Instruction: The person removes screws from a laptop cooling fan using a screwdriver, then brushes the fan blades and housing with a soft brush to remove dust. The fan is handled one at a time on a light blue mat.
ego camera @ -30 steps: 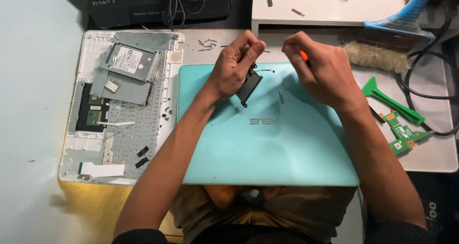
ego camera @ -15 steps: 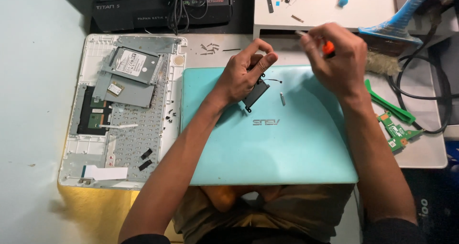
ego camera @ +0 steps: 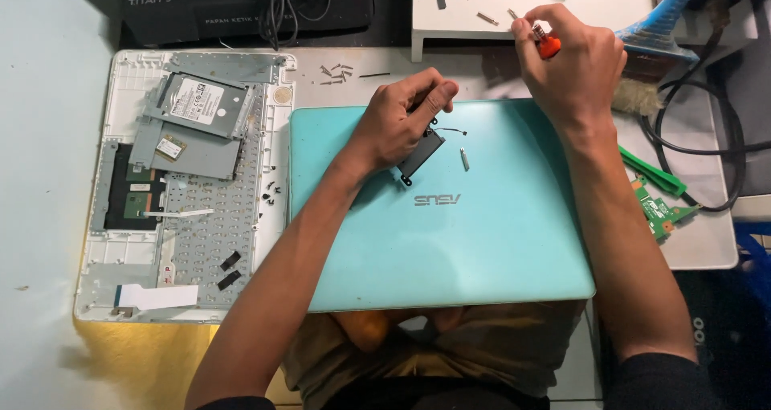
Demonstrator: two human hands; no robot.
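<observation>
A turquoise laptop lid (ego camera: 482,241) lies shut side up in front of me. My left hand (ego camera: 397,121) grips a small black component (ego camera: 419,155) with a thin wire, resting it on the lid's upper middle. My right hand (ego camera: 566,61) is raised over the white raised shelf (ego camera: 498,8) at the back, closed around an orange-handled screwdriver (ego camera: 546,44). A small metal piece (ego camera: 464,159) lies on the lid just right of the black component.
To the left lies an opened white laptop base (ego camera: 193,193) holding a hard drive (ego camera: 197,105) and grey brackets. Loose screws (ego camera: 336,73) lie behind the lid. A green pry tool (ego camera: 650,173), a green circuit board (ego camera: 662,213), a brush and black cables sit at the right.
My right hand has lifted away from the lid and moved back and right with the screwdriver, up to the white shelf. My left hand stays on the black component.
</observation>
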